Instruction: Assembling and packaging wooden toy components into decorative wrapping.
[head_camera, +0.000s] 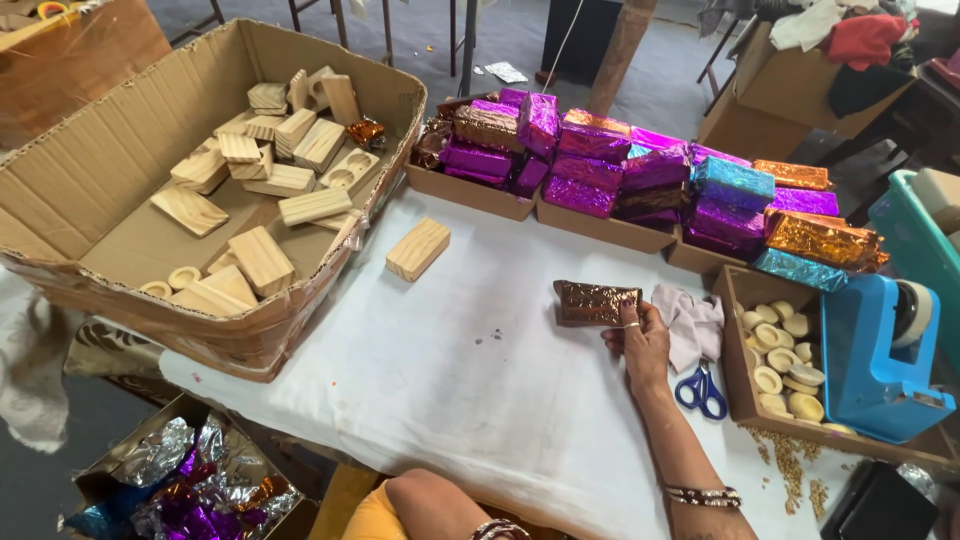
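Observation:
My right hand (640, 345) rests on the white table cover (450, 380) and holds a block wrapped in brown foil (594, 302) by its right end. My left hand is out of sight; only the left forearm with bangles (440, 510) shows at the bottom edge. A bare wooden block (418, 248) lies on the cover to the left of the wrapped one. A pink cloth (690, 325) lies just right of my right hand, with blue-handled scissors (703, 392) below it.
A big cardboard box (120, 150) of wooden blocks stands at left. Trays of foil-wrapped blocks (640, 170) line the back. At right are a small box of round wooden pieces (780, 350) and a blue tape dispenser (880, 350). A box of loose foil (190, 480) sits on the floor.

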